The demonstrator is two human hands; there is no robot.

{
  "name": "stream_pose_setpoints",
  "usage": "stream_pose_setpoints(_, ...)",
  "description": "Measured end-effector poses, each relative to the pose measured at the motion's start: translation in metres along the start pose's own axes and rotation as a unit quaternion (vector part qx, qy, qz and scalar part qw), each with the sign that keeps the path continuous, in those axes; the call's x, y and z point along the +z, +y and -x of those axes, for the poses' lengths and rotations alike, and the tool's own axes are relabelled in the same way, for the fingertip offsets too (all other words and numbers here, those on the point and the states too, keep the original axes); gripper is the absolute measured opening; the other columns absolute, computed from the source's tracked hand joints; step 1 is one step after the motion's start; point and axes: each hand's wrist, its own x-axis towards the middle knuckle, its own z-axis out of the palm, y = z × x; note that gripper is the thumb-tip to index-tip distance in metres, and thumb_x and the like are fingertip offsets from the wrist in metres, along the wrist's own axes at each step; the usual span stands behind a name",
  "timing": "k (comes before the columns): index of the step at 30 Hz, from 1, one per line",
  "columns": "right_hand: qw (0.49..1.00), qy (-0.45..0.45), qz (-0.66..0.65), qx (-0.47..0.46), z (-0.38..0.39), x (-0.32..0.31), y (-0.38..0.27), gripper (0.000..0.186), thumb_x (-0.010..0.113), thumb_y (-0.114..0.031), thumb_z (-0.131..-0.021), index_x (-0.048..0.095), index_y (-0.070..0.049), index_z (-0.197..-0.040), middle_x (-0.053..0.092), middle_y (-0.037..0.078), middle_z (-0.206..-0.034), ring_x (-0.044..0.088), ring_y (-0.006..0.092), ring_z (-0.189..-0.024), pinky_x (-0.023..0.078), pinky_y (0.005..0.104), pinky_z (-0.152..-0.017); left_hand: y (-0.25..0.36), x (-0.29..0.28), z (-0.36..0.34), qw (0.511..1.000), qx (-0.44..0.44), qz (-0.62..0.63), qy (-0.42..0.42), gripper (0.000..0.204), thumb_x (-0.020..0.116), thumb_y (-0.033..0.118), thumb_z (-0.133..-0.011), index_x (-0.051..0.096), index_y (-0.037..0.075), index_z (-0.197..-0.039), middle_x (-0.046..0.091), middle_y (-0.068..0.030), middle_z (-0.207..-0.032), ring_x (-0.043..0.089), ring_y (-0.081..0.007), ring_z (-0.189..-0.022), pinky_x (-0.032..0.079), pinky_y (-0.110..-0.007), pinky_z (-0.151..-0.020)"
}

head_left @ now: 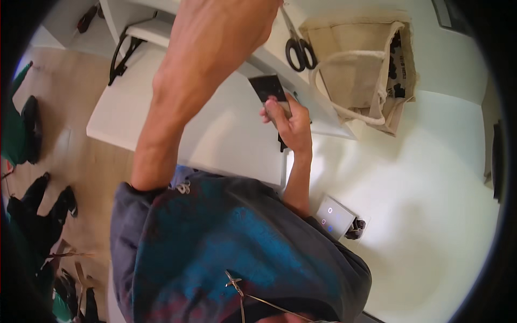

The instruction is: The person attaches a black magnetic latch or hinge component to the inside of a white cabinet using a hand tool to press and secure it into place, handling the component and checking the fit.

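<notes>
My left arm reaches up across the picture, and my left hand (231,24) runs off the top edge, so its fingers are out of sight. My right hand (289,126) grips a flat dark rectangular piece (267,86), black on its upper part and greyish lower down, with my thumb pressed on its face. Its exact kind cannot be made out. Just right of my left hand are scissors (299,53) with black handles, their blades pointing up. A beige canvas tote bag (350,81) with a looped handle stands to the right of them.
A white lid-like panel (124,110) with a black hinge arm (119,62) lies under my left arm. On the white surface at right is a panel with lit symbols (335,215). Legs and shoes of other people (40,207) show on the wooden floor at left.
</notes>
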Motion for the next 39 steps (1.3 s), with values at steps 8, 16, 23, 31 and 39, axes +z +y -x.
stream_pose_setpoints(8, 0.99, 0.084, 0.115, -0.002, -0.003, -0.004, 0.03, 0.028, 0.062, -0.027, -0.097, 0.065, 0.001, -0.101, 0.069, 0.006, -0.074, 0.062, 0.0121, -0.062, 0.05, 0.0257, -0.061, -0.011, 0.094, 0.117, 0.893, -0.174, 0.347, 0.226, 0.02, 0.066, 0.0, -0.089, 0.06, 0.0, -0.107, 0.062, -0.0088, -0.099, 0.063, -0.0163, -0.084, 0.053, -0.03, -0.072)
stream_pose_setpoints(16, 0.986, 0.095, 0.139, 0.004, -0.011, -0.008, 0.029, 0.026, 0.062, -0.025, -0.099, 0.063, 0.001, -0.101, 0.068, 0.007, -0.076, 0.062, 0.0117, -0.065, 0.05, 0.0268, -0.062, 0.006, 0.187, 0.137, 0.606, -0.315, 0.73, 0.005, 0.042, 0.062, 0.025, -0.099, 0.039, 0.003, -0.127, 0.056, -0.007, -0.102, 0.058, -0.013, -0.087, 0.049, -0.029, -0.07)
stream_pose_setpoints(23, 0.971, 0.101, 0.212, -0.03, -0.016, -0.011, 0.034, 0.024, 0.062, -0.022, -0.098, 0.064, 0.0, -0.105, 0.069, 0.009, -0.076, 0.065, 0.016, -0.063, 0.051, 0.0294, -0.06, 0.012, 0.199, 0.135, 0.511, -0.325, 0.796, -0.008, 0.034, 0.058, 0.03, -0.101, 0.041, 0.007, -0.119, 0.057, -0.0023, -0.086, 0.055, -0.0085, -0.072, 0.043, -0.025, -0.055)
stream_pose_setpoints(31, 0.971, 0.111, 0.211, -0.035, -0.017, -0.017, 0.038, 0.024, 0.065, -0.02, -0.094, 0.068, -0.002, -0.111, 0.072, 0.013, -0.082, 0.07, 0.0231, -0.064, 0.054, 0.0343, -0.061, 0.018, 0.204, 0.135, 0.516, -0.312, 0.798, -0.017, 0.027, 0.057, 0.034, -0.102, 0.046, 0.011, -0.11, 0.057, 0.0016, -0.081, 0.051, -0.0061, -0.066, 0.042, -0.024, -0.053)
stream_pose_setpoints(39, 0.965, 0.117, 0.225, -0.065, -0.022, -0.012, 0.037, 0.02, 0.065, -0.018, -0.095, 0.07, -0.002, -0.105, 0.073, 0.011, -0.082, 0.068, 0.0215, -0.061, 0.053, 0.034, -0.059, 0.008, 0.21, 0.138, 0.531, -0.283, 0.798, -0.026, 0.023, 0.052, 0.031, -0.104, 0.048, 0.012, -0.115, 0.061, -0.0009, -0.1, 0.056, -0.0105, -0.079, 0.045, -0.029, -0.06)
